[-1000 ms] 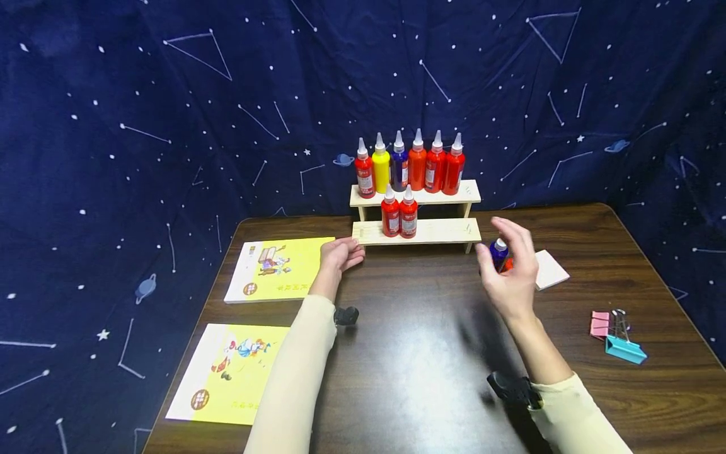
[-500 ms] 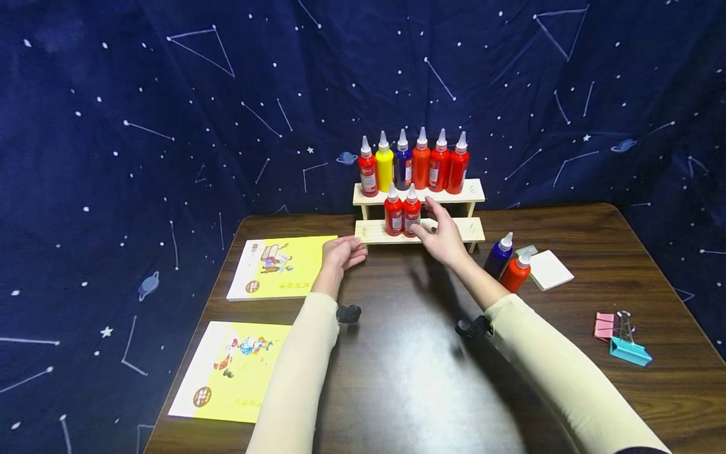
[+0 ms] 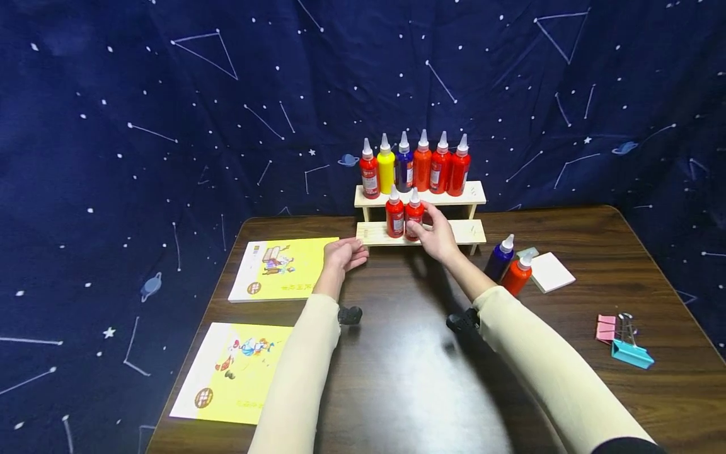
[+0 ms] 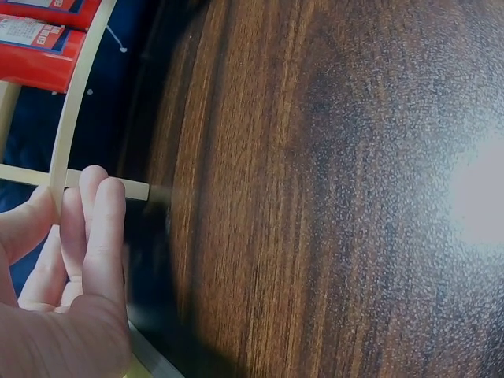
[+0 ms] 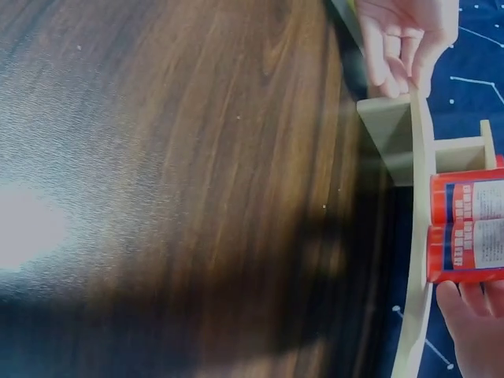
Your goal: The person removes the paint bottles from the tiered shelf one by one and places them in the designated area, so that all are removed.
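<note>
Red bottle (image 3: 414, 209), on wooden lower shelf (image 3: 466, 233).
My right hand (image 3: 440, 240) pinches it (a red twin (image 3: 394, 218) stands just left); my left hand (image 3: 342, 254) pinches the shelf's left end.

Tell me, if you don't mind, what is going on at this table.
Someone is handling a red bottle on a two-level stand. Their right hand holds the right-hand red bottle on the lower shelf, next to the other red bottle. Their left hand pinches that shelf's left end. Six bottles stand in a row on the upper shelf. A blue bottle and an orange bottle are off the stand, on the table to the right.
</note>
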Demonstrator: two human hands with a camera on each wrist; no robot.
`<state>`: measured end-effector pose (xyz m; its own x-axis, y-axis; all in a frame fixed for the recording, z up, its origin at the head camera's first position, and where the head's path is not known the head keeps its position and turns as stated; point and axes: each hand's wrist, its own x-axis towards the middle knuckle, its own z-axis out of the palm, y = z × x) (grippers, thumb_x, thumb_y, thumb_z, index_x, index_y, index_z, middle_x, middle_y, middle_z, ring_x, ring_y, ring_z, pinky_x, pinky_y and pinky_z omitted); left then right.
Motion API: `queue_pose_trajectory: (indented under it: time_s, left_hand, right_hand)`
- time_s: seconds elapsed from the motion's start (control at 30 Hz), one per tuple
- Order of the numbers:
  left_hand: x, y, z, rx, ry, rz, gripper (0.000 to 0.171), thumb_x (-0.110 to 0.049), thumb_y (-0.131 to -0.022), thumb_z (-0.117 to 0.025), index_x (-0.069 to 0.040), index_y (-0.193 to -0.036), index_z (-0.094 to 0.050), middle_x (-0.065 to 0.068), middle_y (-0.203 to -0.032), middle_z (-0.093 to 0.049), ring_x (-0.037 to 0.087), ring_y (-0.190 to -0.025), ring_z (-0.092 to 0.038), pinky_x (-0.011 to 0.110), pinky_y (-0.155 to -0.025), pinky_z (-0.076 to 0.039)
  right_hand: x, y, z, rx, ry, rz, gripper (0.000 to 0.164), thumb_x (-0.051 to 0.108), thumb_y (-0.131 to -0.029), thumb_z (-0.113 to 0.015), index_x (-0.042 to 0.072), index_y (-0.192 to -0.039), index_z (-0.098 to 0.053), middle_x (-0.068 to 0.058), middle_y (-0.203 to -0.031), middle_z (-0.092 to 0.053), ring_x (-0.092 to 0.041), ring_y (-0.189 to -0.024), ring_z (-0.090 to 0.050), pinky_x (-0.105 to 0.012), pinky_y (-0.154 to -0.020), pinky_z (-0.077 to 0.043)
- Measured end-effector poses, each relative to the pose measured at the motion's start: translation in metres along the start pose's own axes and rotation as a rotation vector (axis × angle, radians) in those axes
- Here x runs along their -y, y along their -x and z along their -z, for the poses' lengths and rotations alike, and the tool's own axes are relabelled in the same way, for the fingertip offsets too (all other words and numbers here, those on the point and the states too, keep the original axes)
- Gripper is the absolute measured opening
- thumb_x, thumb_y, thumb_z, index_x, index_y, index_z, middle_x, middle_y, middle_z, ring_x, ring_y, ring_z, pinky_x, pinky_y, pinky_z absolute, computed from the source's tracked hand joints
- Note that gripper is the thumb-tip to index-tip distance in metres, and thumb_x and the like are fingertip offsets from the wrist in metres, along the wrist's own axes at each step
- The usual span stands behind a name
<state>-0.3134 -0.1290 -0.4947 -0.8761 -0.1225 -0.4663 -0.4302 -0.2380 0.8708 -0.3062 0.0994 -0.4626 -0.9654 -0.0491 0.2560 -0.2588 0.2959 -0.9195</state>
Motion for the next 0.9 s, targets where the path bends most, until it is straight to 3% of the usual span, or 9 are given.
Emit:
queue_pose_trajectory:
  time_s: [0.13, 0.37, 0.5, 0.6, 0.7, 0.83, 0.9]
  left_hand:
    - [-0.001, -0.002, 0.002, -0.003, -0.003, -0.002, 0.032, -0.005, -0.091, -0.064, 0.002, -0.122, -0.061, 0.008, -0.075, -0.07, 0.017, -0.066, -0.071, 0.034, -0.073, -0.059]
    - [-0.002, -0.001, 0.0, 0.005, -0.015, 0.016, 0.031, -0.005, -0.091, -0.063, 0.001, -0.122, -0.062, 0.008, -0.077, -0.07, 0.017, -0.069, -0.071, 0.035, -0.076, -0.058]
    - [-0.004, -0.001, 0.0, 0.003, -0.012, 0.006, 0.031, -0.005, -0.091, -0.063, 0.001, -0.122, -0.062, 0.01, -0.081, -0.071, 0.019, -0.072, -0.072, 0.036, -0.077, -0.058]
    - [-0.005, -0.002, 0.0, 0.0, -0.008, 0.001, 0.031, -0.004, -0.091, -0.063, 0.001, -0.122, -0.062, 0.012, -0.084, -0.071, 0.02, -0.075, -0.072, 0.037, -0.079, -0.057]
    - [-0.005, -0.003, -0.001, 0.001, -0.011, 0.003, 0.031, -0.004, -0.091, -0.063, 0.001, -0.121, -0.062, 0.013, -0.086, -0.071, 0.021, -0.077, -0.072, 0.037, -0.079, -0.057]
    - [-0.002, -0.003, -0.001, 0.004, -0.012, 0.005, 0.03, -0.003, -0.091, -0.063, 0.002, -0.12, -0.061, 0.015, -0.09, -0.071, 0.022, -0.079, -0.072, 0.037, -0.078, -0.058]
    - [-0.002, -0.002, -0.001, 0.004, -0.013, 0.007, 0.03, -0.003, -0.091, -0.063, 0.002, -0.12, -0.061, 0.015, -0.09, -0.071, 0.023, -0.08, -0.072, 0.036, -0.078, -0.058]
  right_hand:
    - [0.001, 0.008, 0.0, -0.016, -0.026, -0.001, 0.051, 0.003, -0.09, -0.064, -0.003, -0.136, -0.044, -0.026, -0.127, -0.054, -0.038, -0.116, -0.054, -0.047, -0.1, -0.046]
    - [0.031, 0.046, 0.014, -0.032, -0.132, -0.047, 0.052, -0.006, -0.087, -0.064, -0.011, -0.135, -0.043, -0.033, -0.128, -0.051, -0.048, -0.116, -0.051, -0.056, -0.1, -0.044]
    - [0.024, 0.067, 0.024, -0.042, -0.125, -0.035, 0.051, -0.003, -0.086, -0.067, -0.007, -0.133, -0.047, -0.029, -0.125, -0.055, -0.044, -0.113, -0.055, -0.055, -0.098, -0.045]
    - [0.018, 0.091, 0.036, -0.045, -0.119, -0.033, 0.052, 0.001, -0.085, -0.069, -0.003, -0.133, -0.05, -0.025, -0.123, -0.058, -0.037, -0.112, -0.058, -0.049, -0.098, -0.047]
    - [0.015, 0.122, 0.052, -0.067, -0.125, -0.056, 0.052, 0.001, -0.085, -0.071, -0.002, -0.133, -0.05, -0.023, -0.122, -0.059, -0.025, -0.109, -0.06, -0.033, -0.095, -0.05]
    - [0.008, 0.168, 0.074, -0.172, -0.124, -0.063, 0.046, -0.004, -0.083, -0.07, -0.005, -0.125, -0.054, 0.002, -0.11, -0.064, -0.004, -0.097, -0.062, -0.015, -0.085, -0.051]
    - [0.001, 0.188, 0.086, -0.244, -0.09, -0.093, 0.044, -0.006, -0.082, -0.07, -0.006, -0.123, -0.055, 0.015, -0.104, -0.062, 0.002, -0.094, -0.061, -0.012, -0.082, -0.051]
